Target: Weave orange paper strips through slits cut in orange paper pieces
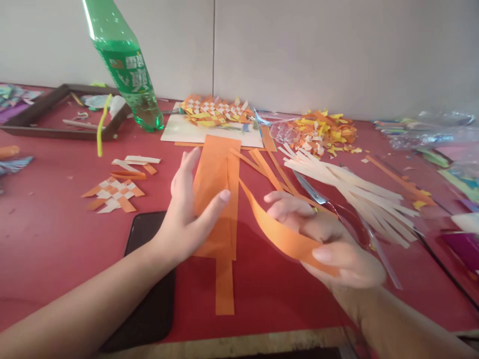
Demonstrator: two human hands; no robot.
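My right hand (337,239) pinches one end of an orange paper strip (279,234), which curves up and away to the left. Over the left side of a larger orange paper sheet (213,189), my left hand (190,209) is open, thumb and fingers apart. Whether it touches the sheet I cannot tell. Another orange strip (224,286) sticks out from the sheet's near end. Red-handled scissors (310,188) lie beyond my right hand, next to a fan of cream paper strips (355,189). More orange strips (265,167) lie between the sheet and the scissors.
A black phone (149,299) lies partly under my left forearm. Small woven paper fish (116,192) rest at left and on a white sheet (209,133) at the back. A green bottle (129,75), a dark frame (48,130) and a paper scrap pile (325,132) stand farther off.
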